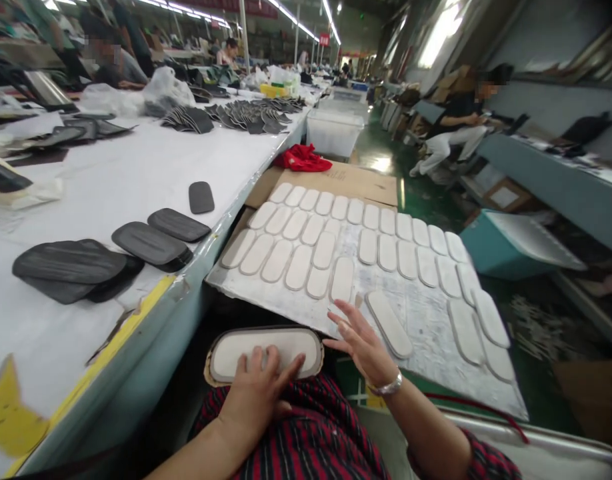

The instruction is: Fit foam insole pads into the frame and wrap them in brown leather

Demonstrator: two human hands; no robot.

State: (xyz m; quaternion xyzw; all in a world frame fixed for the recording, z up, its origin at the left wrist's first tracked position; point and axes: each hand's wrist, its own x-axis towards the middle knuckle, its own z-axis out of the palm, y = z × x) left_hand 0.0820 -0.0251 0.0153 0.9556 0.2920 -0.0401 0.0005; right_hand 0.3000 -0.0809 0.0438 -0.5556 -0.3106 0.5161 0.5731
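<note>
My left hand (261, 383) lies with fingers spread on a white oval pad (231, 352). That pad has a dark rim and rests on a slightly larger tan-edged piece at my lap. Raised near the front edge of a pale board (421, 347), my right hand (361, 340) has its fingers apart and nothing in them. Just beyond it, a single white oval pad (389, 324) lies at a slant on the board. Several more white pads (301, 267) are spread in rows over the board, a few overlapping.
On the white table (111, 153) to my left lie dark oval pieces (151, 243), some stacked, and a heap of dark pieces (246, 115) farther back. A red cloth (305, 158) sits on cardboard (346, 181) behind the board. A seated person (461, 123) is at right, near a teal bin (511, 243).
</note>
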